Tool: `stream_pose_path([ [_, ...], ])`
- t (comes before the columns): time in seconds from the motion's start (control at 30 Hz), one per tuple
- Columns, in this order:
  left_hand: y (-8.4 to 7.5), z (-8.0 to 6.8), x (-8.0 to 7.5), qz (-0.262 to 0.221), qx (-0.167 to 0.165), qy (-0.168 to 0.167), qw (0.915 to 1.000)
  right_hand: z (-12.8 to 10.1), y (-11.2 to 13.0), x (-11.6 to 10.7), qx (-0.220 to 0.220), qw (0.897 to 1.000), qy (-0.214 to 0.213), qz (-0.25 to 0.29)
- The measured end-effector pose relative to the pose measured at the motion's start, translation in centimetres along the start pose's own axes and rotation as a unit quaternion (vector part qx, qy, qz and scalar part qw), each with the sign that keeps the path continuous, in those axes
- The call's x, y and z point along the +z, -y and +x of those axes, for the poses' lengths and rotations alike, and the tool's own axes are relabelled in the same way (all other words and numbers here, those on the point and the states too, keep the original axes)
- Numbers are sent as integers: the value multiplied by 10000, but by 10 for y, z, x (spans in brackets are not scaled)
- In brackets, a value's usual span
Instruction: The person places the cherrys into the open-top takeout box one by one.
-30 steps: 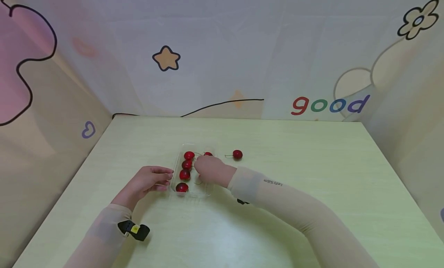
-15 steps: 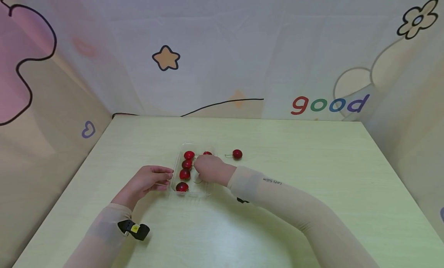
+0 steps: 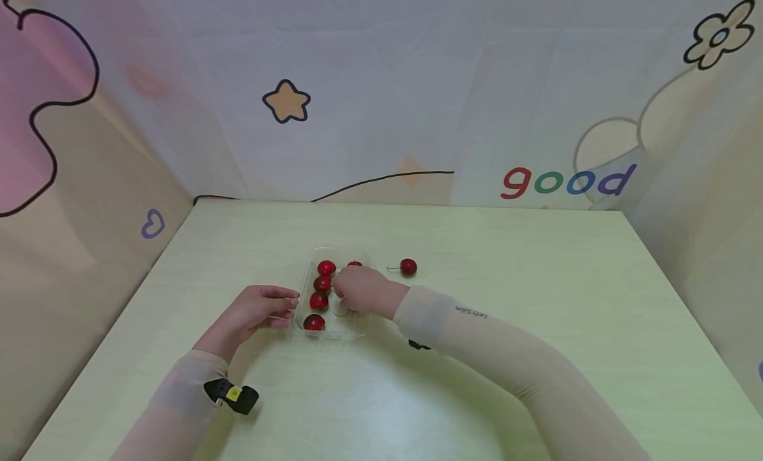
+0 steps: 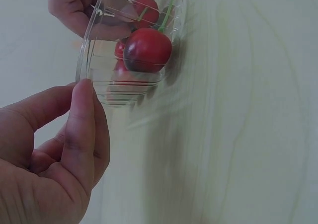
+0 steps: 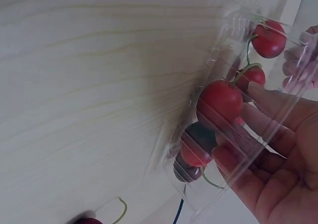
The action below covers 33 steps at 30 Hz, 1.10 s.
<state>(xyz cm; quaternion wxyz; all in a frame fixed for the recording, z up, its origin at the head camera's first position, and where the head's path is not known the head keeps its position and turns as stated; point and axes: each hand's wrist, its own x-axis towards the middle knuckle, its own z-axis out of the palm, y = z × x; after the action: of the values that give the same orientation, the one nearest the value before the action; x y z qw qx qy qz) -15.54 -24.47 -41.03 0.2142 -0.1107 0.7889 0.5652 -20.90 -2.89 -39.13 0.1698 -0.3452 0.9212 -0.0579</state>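
A clear plastic tray [image 3: 353, 327] stands on the table with a column of red cherries [image 3: 318, 301] along its left side. My left hand [image 3: 256, 312] pinches the tray's left rim between thumb and fingertips, as the left wrist view shows. Reaching in from the right, my right hand [image 3: 366, 292] has its fingers down inside the tray. Through the clear wall in the right wrist view, thumb and fingers curl about a cherry [image 5: 218, 105] with a green stem. From the head view that cherry is hidden by the hand. Another cherry [image 3: 354, 263] peeks out just behind the knuckles.
One loose cherry [image 3: 408, 267] with its stem lies on the table right of the tray, beyond the right wrist. The pale wooden table [image 3: 507, 269] meets a printed cloth backdrop [image 3: 381, 103] at its back edge. Both forearms wear sleeves with small black wrist cameras.
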Motion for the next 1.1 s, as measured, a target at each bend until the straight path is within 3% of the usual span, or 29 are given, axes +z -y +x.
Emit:
stream_pose_path([
  [0.27,0,0,1,60,50,-7,10000,-5,-7,-7,-277,9991,-232,202],
  [0.6,1,2,0,44,40,23,10000,-27,-36,-17,-339,9854,-915,1398],
  [0.9,1,0,1,105,31,-19,9999,-46,-74,-9,-98,9623,-1861,1981],
  [1.0,1,-1,0,112,50,-22,9999,-47,-88,-4,132,9586,-1900,2116],
  [1.1,0,-3,0,140,85,17,9999,-44,-101,3,401,9618,-1773,2046],
])
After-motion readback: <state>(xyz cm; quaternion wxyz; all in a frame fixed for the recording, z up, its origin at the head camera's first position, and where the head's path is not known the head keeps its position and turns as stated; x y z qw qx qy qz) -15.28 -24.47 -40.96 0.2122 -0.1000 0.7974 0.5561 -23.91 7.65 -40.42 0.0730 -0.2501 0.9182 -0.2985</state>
